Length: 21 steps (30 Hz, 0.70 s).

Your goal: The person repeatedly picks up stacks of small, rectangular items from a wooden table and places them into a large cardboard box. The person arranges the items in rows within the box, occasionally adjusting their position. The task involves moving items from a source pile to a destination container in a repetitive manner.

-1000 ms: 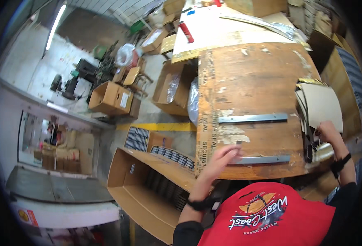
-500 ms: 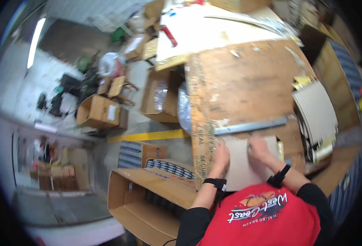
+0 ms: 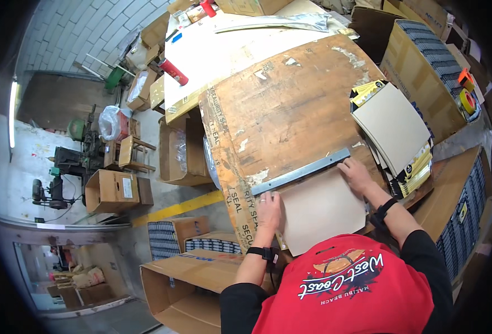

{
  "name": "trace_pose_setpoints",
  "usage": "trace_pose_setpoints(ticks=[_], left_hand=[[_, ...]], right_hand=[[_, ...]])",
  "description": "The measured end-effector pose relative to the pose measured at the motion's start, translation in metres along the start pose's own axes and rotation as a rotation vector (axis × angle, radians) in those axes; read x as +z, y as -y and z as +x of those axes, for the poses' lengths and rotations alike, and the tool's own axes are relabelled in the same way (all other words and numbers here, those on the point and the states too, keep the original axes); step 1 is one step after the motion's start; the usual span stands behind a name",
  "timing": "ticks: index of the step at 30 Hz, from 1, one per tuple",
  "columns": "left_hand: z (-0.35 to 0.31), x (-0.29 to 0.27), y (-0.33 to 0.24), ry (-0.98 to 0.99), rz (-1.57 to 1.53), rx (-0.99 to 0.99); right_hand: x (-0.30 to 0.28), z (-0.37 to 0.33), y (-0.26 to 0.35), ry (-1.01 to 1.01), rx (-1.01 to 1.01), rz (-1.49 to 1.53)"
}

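A plain beige-grey cardboard sheet [image 3: 324, 214] lies on the wooden board [image 3: 290, 119] close in front of me. Its far edge runs along a straight grey metal bar [image 3: 301, 171]. My left hand [image 3: 268, 210] grips the sheet's far left corner, fingertips close to the bar's left end. At the far right corner my right hand [image 3: 357, 177] holds the sheet's edge, its fingers bent beside the bar's right end. The undersides of both hands are hidden. To the right of the board's middle is a stack of similar sheets [image 3: 393, 125] with yellow-and-black printed pieces [image 3: 416, 170].
Open cardboard boxes stand left [image 3: 201, 300] and right [image 3: 424, 78] of the board, several packed with dark striped pieces. Behind it is a white tabletop [image 3: 229, 61] with a red cylinder [image 3: 173, 72]. An orange-and-yellow tape dispenser [image 3: 466, 92] rests on the right-hand box.
My hands have moved apart to the sheet's far corners, and the sheet now sits along the bar. My right hand was over the sheet before. The view has turned and shifted.
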<state>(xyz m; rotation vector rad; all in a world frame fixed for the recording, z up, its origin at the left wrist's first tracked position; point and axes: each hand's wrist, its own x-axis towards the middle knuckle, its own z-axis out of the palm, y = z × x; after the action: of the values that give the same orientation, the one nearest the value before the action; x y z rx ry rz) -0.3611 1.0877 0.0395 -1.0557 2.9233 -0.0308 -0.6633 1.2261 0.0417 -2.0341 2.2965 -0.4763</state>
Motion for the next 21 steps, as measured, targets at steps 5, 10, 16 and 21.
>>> trace_pose_setpoints(ticks=[5, 10, 16, 21], left_hand=[[0.005, -0.002, 0.001, -0.035, 0.031, 0.308], [0.024, 0.009, -0.006, 0.031, 0.018, 0.279], [0.047, 0.018, -0.011, -0.182, 0.022, 0.13], [0.033, -0.023, -0.02, -0.284, 0.078, 0.205]], right_hand=[[0.004, -0.011, -0.018, 0.024, -0.072, 0.001], [-0.001, 0.013, -0.021, 0.236, -0.248, -0.175], [0.013, 0.042, -0.018, 0.207, -0.372, -0.406], [0.027, 0.035, -0.022, 0.126, -0.314, -0.393]])
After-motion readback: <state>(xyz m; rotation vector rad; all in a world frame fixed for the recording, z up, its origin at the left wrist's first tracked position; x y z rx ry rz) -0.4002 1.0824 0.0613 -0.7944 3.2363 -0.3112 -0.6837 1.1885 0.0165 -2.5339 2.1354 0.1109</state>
